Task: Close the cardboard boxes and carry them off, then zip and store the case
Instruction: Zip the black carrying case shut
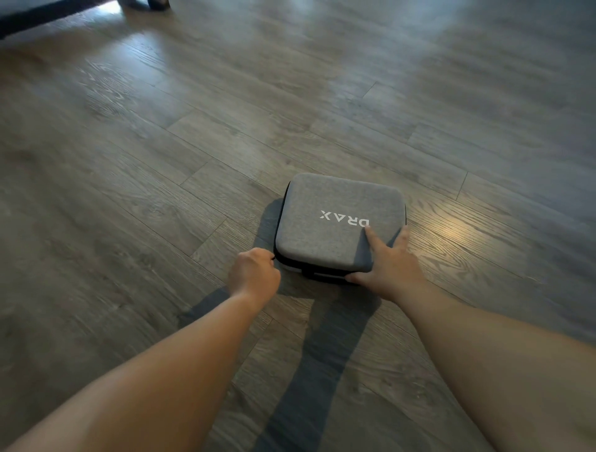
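Note:
A grey fabric case (335,222) with white upside-down lettering lies flat on the wooden floor, its lid down. A black zipper band runs round its side, and a black handle shows on the near side. My left hand (254,274) is closed at the case's near left corner, pinching something small and dark at the zipper line. My right hand (387,261) rests spread on the near right corner, index finger on the lid and thumb against the near side. No cardboard boxes are in view.
Grey wood-plank floor (161,145) stretches all around the case. A dark piece of furniture (38,16) sits at the far left top, and a dark leg or wheel (158,4) stands beside it.

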`<state>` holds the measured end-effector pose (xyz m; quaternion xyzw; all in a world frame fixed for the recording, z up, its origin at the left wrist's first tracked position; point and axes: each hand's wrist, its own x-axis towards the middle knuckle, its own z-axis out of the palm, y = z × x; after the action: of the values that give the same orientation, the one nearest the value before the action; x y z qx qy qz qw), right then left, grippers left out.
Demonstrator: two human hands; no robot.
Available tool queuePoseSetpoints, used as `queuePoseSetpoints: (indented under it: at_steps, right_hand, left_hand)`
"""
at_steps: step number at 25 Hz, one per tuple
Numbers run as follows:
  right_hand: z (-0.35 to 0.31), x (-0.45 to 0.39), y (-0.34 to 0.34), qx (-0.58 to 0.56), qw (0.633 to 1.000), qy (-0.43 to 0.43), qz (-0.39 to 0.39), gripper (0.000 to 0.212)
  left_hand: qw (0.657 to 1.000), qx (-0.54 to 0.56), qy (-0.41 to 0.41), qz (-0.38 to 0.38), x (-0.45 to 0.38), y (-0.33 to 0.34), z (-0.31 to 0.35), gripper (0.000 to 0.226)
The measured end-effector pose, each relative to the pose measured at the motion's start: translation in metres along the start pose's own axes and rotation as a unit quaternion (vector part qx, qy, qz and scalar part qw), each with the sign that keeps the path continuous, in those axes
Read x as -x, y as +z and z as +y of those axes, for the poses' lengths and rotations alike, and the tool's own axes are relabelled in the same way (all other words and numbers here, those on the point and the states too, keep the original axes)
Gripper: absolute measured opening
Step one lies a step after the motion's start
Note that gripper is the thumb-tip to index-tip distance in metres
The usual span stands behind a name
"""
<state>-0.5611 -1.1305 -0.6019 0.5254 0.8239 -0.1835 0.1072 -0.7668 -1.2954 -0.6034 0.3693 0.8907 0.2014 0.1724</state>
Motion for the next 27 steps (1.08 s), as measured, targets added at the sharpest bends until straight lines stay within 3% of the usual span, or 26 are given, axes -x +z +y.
queuePoseSetpoints:
  at_steps: [3,6,11,14,17,20,23,27]
  right_hand:
    - [-0.022,0.002,0.009,-0.012,0.998,0.059,0.003,0.126]
    - [-0.050,0.012,0.020,0.006,0.998,0.048,0.025,0.126]
    - [-0.096,0.040,0.036,0.052,0.997,-0.046,0.041,0.105]
    - [-0.109,0.059,0.041,0.085,0.991,-0.097,0.026,0.093]
    - [-0.115,0.072,0.044,0.140,0.967,-0.214,-0.008,0.085]
    - [-0.110,0.060,0.032,0.171,0.939,-0.296,0.027,0.075]
    - [-0.092,0.037,0.016,0.208,0.926,-0.308,0.068,0.085]
    - [-0.077,0.022,0.015,0.186,0.947,-0.262,0.012,0.098]
  left_hand:
    - [1.000,-0.012,0.003,-0.007,0.005,0.004,0.005,0.019]
    - [1.000,-0.007,0.001,-0.014,0.013,0.009,0.012,0.013]
    - [1.000,0.001,-0.023,0.001,0.016,0.004,0.010,0.029]
    - [0.998,0.008,-0.064,0.008,0.007,-0.005,-0.003,0.027]
    - [0.995,0.006,-0.094,0.020,-0.007,-0.017,-0.017,0.016]
    - [0.995,0.004,-0.103,0.017,-0.014,-0.020,-0.029,0.029]
    - [0.994,0.029,-0.100,0.015,-0.014,-0.016,-0.034,0.031]
    - [0.996,0.035,-0.083,0.017,0.001,-0.010,-0.031,0.033]
